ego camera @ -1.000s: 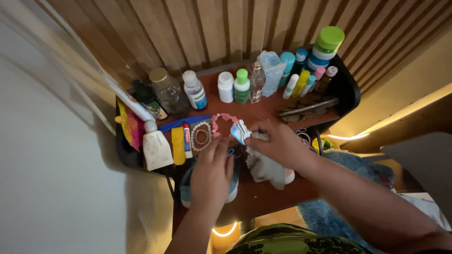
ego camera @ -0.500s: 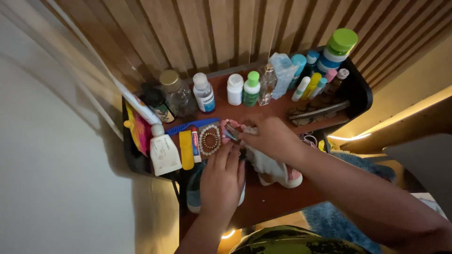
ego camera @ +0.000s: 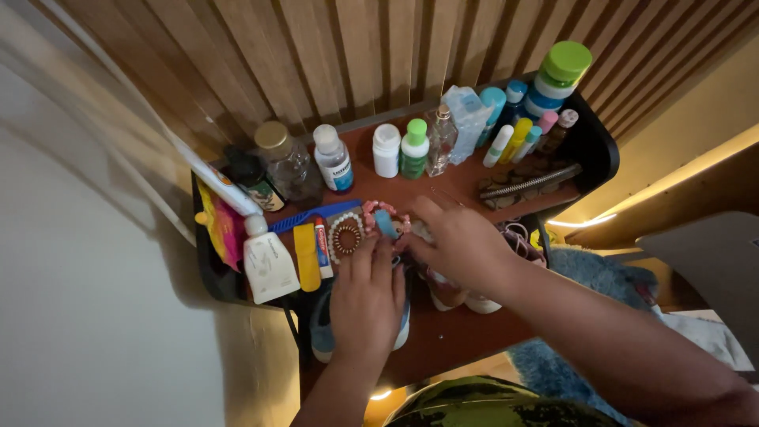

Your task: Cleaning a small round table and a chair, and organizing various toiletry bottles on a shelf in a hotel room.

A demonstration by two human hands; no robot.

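Two hands down on the shelf [ego camera: 474,332]: left hand [ego camera: 368,296] fingers curled onto the pink bead bracelet [ego camera: 385,220] beside the blue comb [ego camera: 312,217], right hand [ego camera: 458,243] loosely cupped over it, grip hidden. Best pinching beads gently, lifting straight, clear of the bottles [ego camera: 399,149].

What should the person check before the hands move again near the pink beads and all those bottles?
1. Both hands in view: ok. Left hand and right hand both show.
2. Pink bead bracelet within reach: ok, beside the fingers of both hands.
3. Firm hold on the small blue thing: cannot tell, fingers hide it.
4. Bottles upright: ok, green-capped bottle and white bottle stand.
5. Room on the shelf: not ok, crowded around the hands.
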